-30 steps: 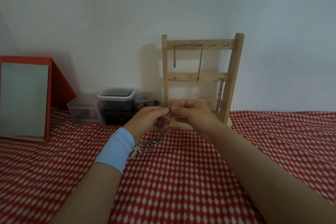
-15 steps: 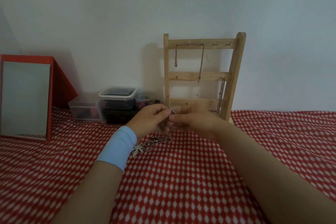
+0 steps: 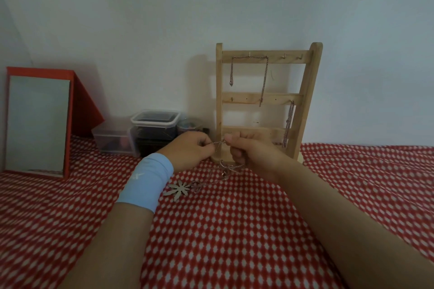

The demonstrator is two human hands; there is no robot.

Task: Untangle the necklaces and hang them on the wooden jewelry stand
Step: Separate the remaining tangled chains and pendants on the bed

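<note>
A silver chain necklace point(image 3: 223, 171) with a flower-shaped pendant point(image 3: 179, 189) trails over the red checked cloth. My left hand point(image 3: 191, 150) and my right hand point(image 3: 253, 152) each pinch the chain, and a short stretch of it spans between them, just in front of the wooden jewelry stand point(image 3: 307, 91). One chain point(image 3: 264, 80) hangs from the stand's top bar. Another chain point(image 3: 288, 124) hangs from the middle bar at the right. A light blue band is on my left wrist.
A red-framed mirror point(image 3: 37, 122) leans at the left. Clear plastic boxes point(image 3: 155, 124) and a small round tub point(image 3: 189, 124) stand by the wall, left of the stand. The red checked cloth point(image 3: 234, 241) covers the whole surface.
My hands have drawn apart a little, so a taut piece of chain shows between them. The pendant and the rest of the chain now lie lower on the cloth.
</note>
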